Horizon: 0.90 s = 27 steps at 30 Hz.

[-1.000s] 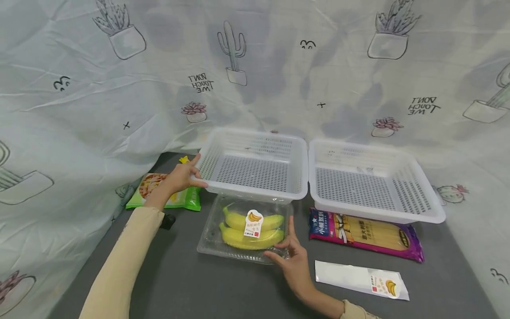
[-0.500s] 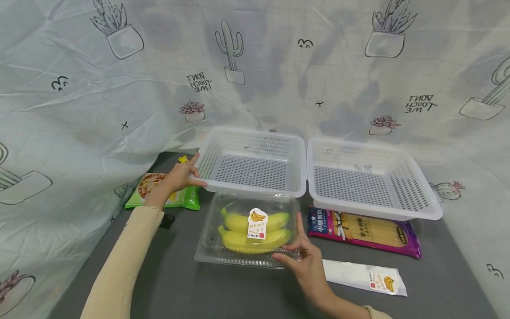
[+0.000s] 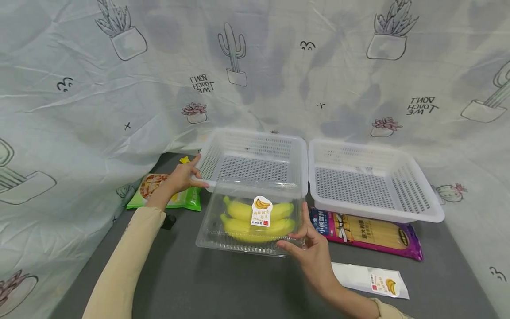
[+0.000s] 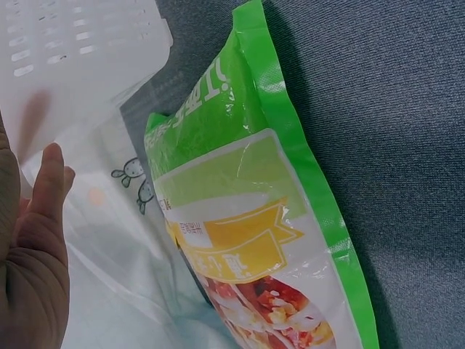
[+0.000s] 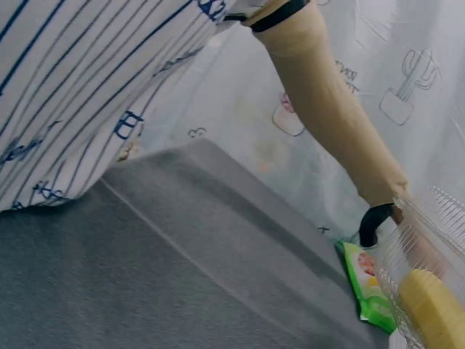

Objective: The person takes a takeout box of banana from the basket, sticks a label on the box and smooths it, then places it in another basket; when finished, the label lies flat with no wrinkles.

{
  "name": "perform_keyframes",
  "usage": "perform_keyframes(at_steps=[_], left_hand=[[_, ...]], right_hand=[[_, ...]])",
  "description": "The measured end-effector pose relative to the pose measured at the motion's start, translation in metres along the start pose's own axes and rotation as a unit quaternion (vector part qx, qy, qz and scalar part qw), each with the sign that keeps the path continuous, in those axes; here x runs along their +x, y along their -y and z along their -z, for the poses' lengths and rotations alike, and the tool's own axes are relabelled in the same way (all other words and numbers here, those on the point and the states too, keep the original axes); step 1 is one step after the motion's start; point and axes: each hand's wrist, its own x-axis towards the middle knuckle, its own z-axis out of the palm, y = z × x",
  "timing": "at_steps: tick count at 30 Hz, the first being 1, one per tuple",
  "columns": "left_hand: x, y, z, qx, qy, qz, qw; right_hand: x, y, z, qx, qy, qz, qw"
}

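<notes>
A clear plastic box (image 3: 209, 230) holding yellow bananas (image 3: 256, 230) under a banana sticker (image 3: 261, 211) is held by my right hand (image 3: 316, 254) at its near right corner. It is lifted off the table and tilted, its far edge overlapping the front rim of the left white basket (image 3: 255, 170) in the head view. My left hand (image 3: 182, 179) grips that basket at its front left corner, thumb on the front rim. In the right wrist view the clear box (image 5: 396, 280) shows at the lower right; the right hand itself is out of sight there.
A second white basket (image 3: 354, 186) stands right of the first. In front of it lies a purple spaghetti pack (image 3: 370, 232), then a white strip (image 3: 350, 275) with a banana sticker. A green food bag (image 4: 254, 196) lies beside my left hand. A printed curtain (image 3: 271, 79) hangs behind.
My right hand has raised the banana box from the table, first slightly rightward, then up and toward the left basket. My left hand has stayed at the basket corner.
</notes>
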Motion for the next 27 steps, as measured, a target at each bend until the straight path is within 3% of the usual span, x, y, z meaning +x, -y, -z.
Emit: perform_keyframes(at_steps=[15,27], left_hand=[[-0.003,-0.003,0.0,0.012,-0.003,0.004,0.9999],[0.005,-0.008,-0.004,0.027,-0.018,-0.03,0.999]], right_hand=[[0.035,0.028,0.004,0.075,-0.009,-0.037,0.9965],[0.071,0.038,0.008,0.108,-0.016,-0.06,0.9922]])
